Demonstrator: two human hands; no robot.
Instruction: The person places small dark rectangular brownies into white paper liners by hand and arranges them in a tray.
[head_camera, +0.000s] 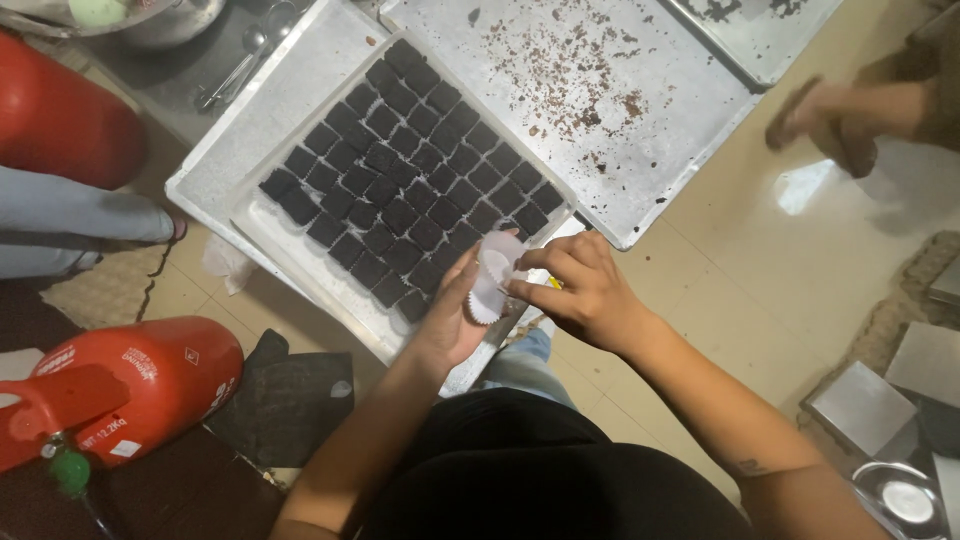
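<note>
the left hand (452, 320) cups a small stack of white pleated paper cups (492, 280), and the right hand (580, 290) pinches its rim between closed fingers (530, 290). just beyond the fingers lies a flat metal tray (270, 110) packed with dark square brownie pieces (405, 175), its near edge under the left hand. right of the fingers, bare tiled floor (740, 270) lies open
</note>
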